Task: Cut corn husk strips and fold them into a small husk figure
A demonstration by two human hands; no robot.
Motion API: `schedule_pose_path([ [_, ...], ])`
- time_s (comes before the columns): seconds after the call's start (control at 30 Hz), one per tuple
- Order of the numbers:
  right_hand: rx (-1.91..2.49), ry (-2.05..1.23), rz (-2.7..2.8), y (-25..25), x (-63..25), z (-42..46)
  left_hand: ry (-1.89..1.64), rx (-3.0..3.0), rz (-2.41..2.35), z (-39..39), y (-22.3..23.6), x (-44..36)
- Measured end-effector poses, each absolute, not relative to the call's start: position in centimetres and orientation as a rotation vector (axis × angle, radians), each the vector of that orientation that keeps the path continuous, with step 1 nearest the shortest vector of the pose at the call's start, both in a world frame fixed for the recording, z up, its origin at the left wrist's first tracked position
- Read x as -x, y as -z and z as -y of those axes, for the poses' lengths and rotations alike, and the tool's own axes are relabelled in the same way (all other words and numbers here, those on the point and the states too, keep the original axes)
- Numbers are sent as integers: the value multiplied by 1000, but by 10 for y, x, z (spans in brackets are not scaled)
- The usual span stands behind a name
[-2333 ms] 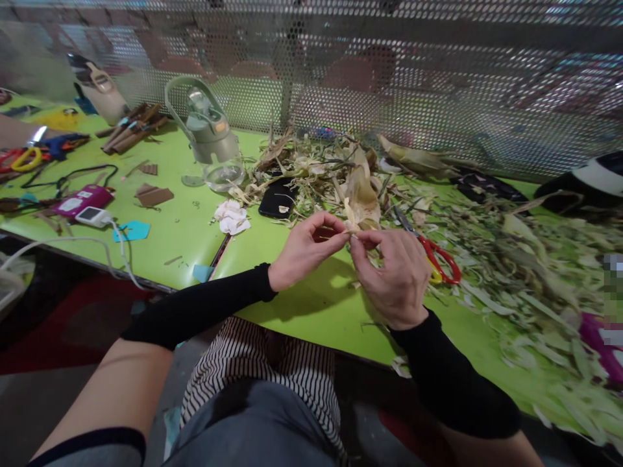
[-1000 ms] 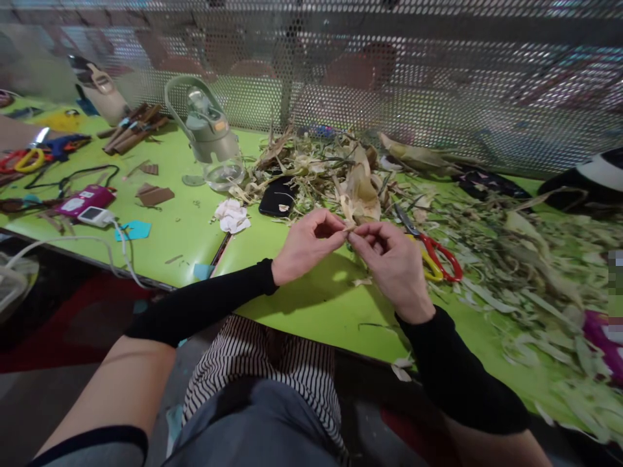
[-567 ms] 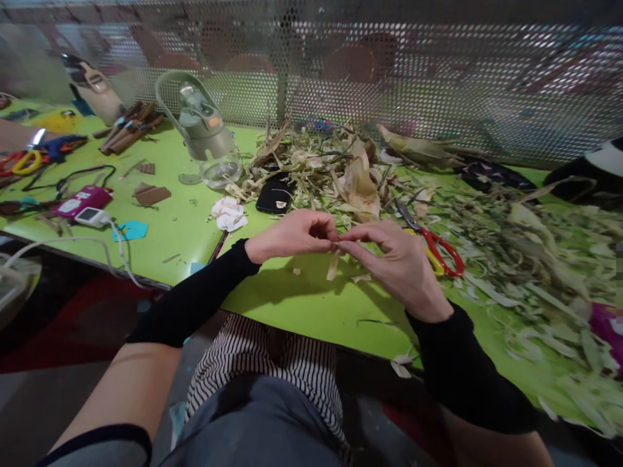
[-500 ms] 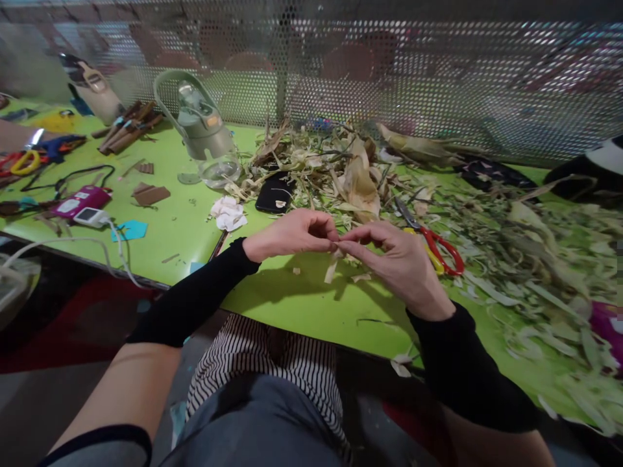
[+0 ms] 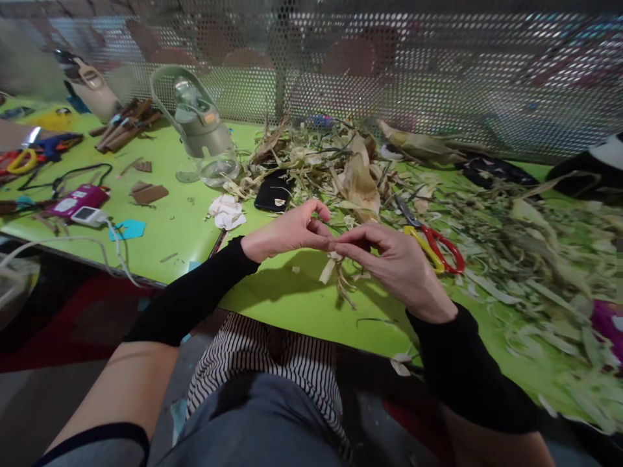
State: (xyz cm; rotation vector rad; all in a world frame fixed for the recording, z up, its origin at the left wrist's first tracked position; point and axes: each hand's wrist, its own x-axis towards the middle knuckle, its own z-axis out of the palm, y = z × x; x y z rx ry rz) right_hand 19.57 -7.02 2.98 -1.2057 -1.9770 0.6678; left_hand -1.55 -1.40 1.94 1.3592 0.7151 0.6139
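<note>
My left hand (image 5: pixel 287 231) and my right hand (image 5: pixel 394 263) meet fingertip to fingertip over the green table (image 5: pixel 302 305). Both pinch the top of a small bundle of dried husk strips (image 5: pixel 335 275), which hangs down from the fingers and fans out near the table top. Both arms wear black sleeves. Just behind the hands lies a heap of dried corn husks (image 5: pixel 357 178).
Red and yellow scissors (image 5: pixel 435 250) lie right of my right hand. A black phone (image 5: pixel 275 191), a crumpled white tissue (image 5: pixel 226 212) and a grey-green jug (image 5: pixel 197 123) sit to the left. Husk shreds (image 5: pixel 535 272) cover the right side. A perforated metal screen (image 5: pixel 389 71) stands behind.
The hands dropped lower and turned the pinch downward. Husk strips that were hidden in the fingers now hang below them as a small bundle.
</note>
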Motion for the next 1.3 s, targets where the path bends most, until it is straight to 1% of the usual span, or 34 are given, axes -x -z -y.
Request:
schedule_pose_path([
  [0.13,1231,-672,1876,-27,-194,70,-666,-1332,-641,11,-18,15],
  [0.33,1285,-500,1565,-16,-192,65,-766,-1292,-493,20,-12,2],
  [0.43,1279,-453,1533,-14,-189,66,-867,-1348,-531,27,-7,-8],
  [0.6,1226,-522,1596,-15,-185,70,-1006,-1458,-581,29,-3,-13],
  [0.83,1201,-648,1597,-21,-190,72,-927,-1298,-469,28,-7,-11],
  [1.07,1206,-451,1637,-17,-189,71,-979,-1284,-450,31,-6,-13],
  [1.3,1167,-533,1737,-22,-196,71,-883,-1342,-498,26,-9,-3],
])
